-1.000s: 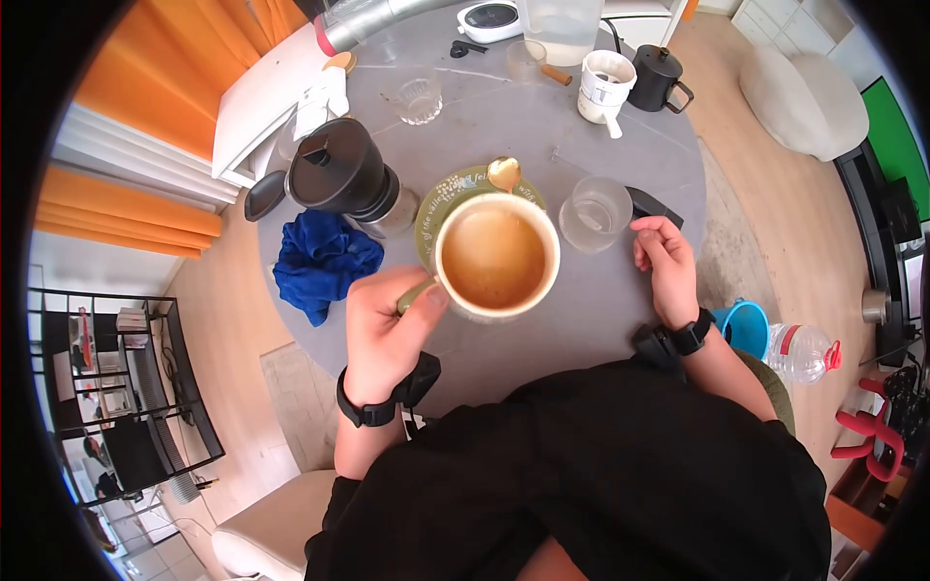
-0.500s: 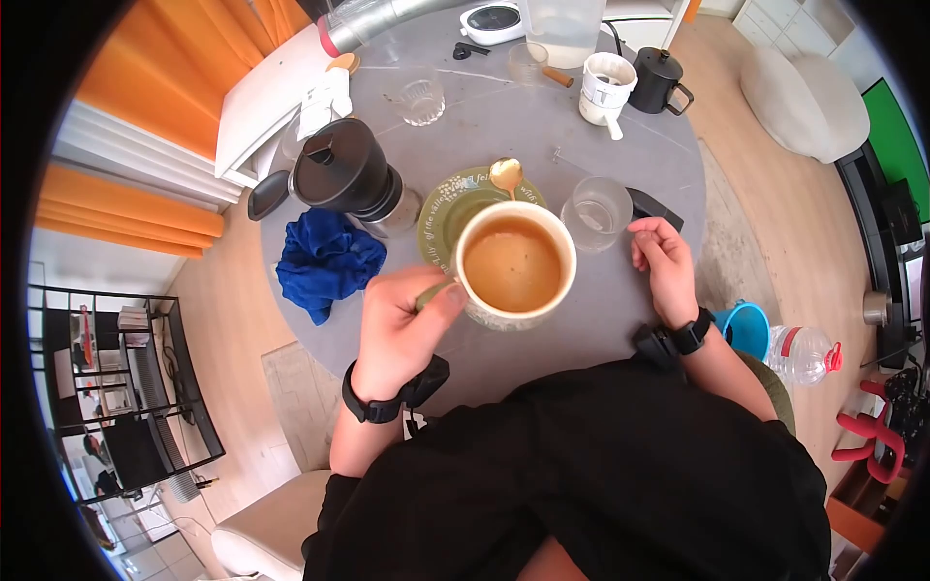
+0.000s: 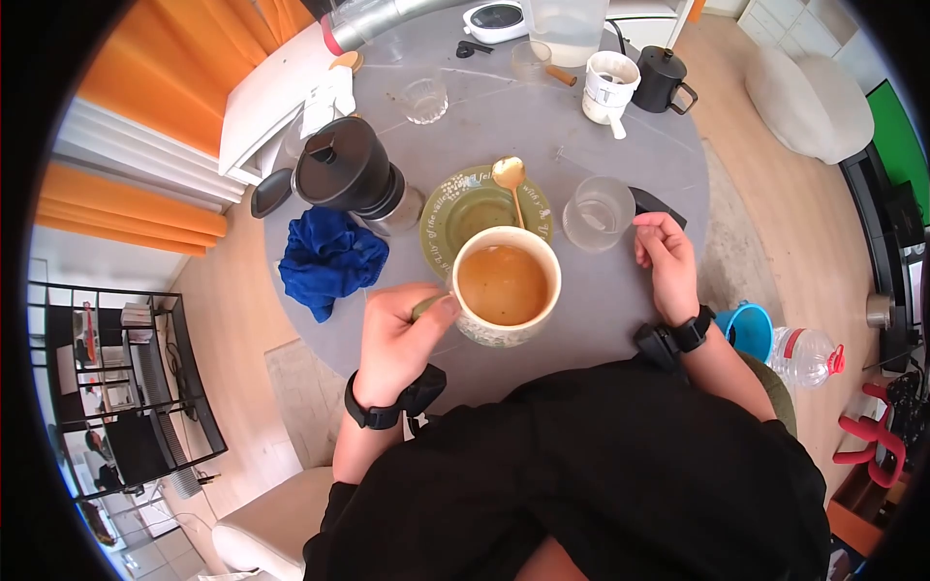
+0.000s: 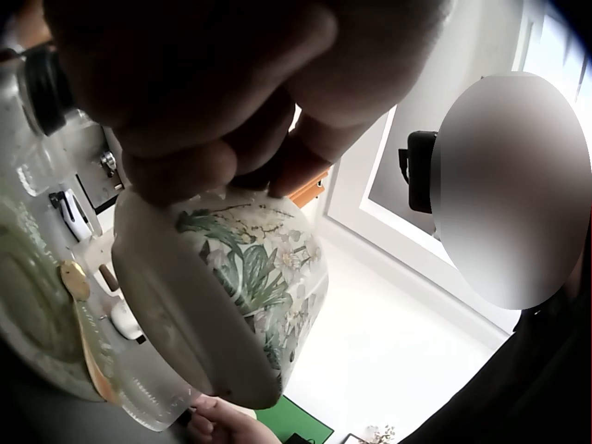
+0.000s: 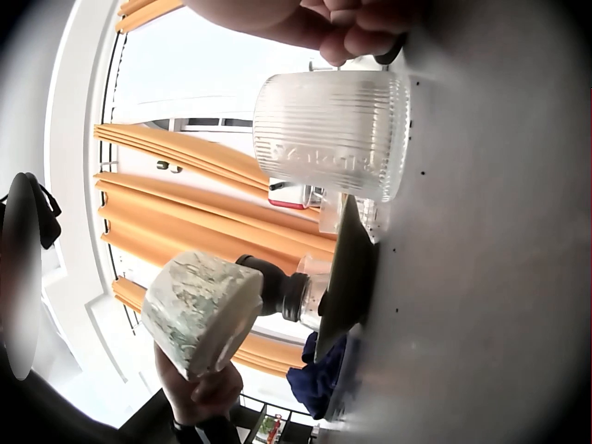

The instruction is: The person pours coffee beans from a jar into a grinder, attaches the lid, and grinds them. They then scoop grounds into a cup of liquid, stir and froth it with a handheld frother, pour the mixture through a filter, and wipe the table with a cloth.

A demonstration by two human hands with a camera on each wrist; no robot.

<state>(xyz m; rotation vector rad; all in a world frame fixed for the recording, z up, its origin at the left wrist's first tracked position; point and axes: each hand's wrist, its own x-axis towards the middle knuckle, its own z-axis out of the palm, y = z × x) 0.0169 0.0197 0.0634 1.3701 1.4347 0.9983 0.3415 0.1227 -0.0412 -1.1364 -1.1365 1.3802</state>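
Observation:
My left hand grips the handle of a flower-patterned mug between thumb and curled fingers. Inside the mug is a light brown, milky liquid. The mug is raised off the table, on my side of a green saucer with white lettering. A gold spoon lies on the saucer's rim. My right hand rests at the table's right side with loosely bent fingers, holding nothing. Just beside it stands a ribbed clear glass, with a black object behind.
A black-topped coffee grinder and a crumpled blue cloth sit to the left. Farther back are a small cut glass, a white cup-like device, a black pitcher and a white scale.
My left hand has brought the mug off the saucer, first rightward, then closer to my body, baring more of the saucer and spoon. The right hand stays in place.

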